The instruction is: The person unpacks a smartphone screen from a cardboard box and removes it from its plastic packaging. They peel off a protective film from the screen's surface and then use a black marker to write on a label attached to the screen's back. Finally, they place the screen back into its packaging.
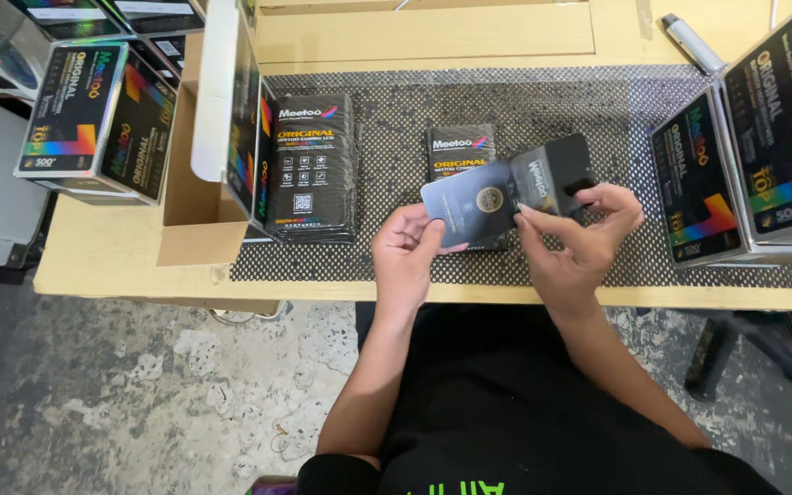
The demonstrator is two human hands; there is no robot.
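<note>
- Your left hand pinches the lower corner of the grey-blue card between thumb and fingertips, fingers curled shut on it, just above the near edge of the table.
- Your right hand grips the small black box, thumb along its near face and fingers wrapped round the far end; its end flap stands open.
- The card and the box touch in the air between your hands, over the dotted black mat. As I read it, you are at the step of fitting the card to the box, partly done.
- The next move seems to call for lining the card's edge up with the box mouth and keeping both grips firm.
- Under your hands a flat black packet lies on the mat; to the left is a stack of like packets.
- Farther left stands an open cardboard carton; printed boxes sit beyond it, and more at the right.
- A marker pen lies at the far edge.
</note>
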